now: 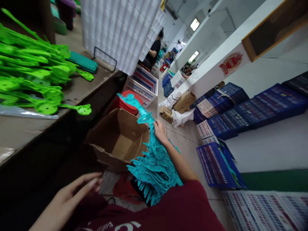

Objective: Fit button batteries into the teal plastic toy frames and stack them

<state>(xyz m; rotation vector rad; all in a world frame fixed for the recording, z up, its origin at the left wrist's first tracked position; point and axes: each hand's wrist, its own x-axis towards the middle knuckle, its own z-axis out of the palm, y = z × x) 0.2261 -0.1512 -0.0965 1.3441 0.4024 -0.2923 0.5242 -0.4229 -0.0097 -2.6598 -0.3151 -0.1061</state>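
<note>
turquoise plastic piece (pixel 145 116): gripped in the right hand (pixel 159 131), fingers closed round it, beside a cardboard box (pixel 107 159), near a turquoise heap (pixel 156 170). left hand (pixel 72 192): slack, fingers parted, nothing visible held.

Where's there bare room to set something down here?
The grey-brown worktop has a bare patch between two pieces of clear plastic film; the pale tiled floor has one between the right forearm and a blue plastic crate. It's crowded where bright green plastic pieces and turquoise plastic pieces are heaped.
</note>
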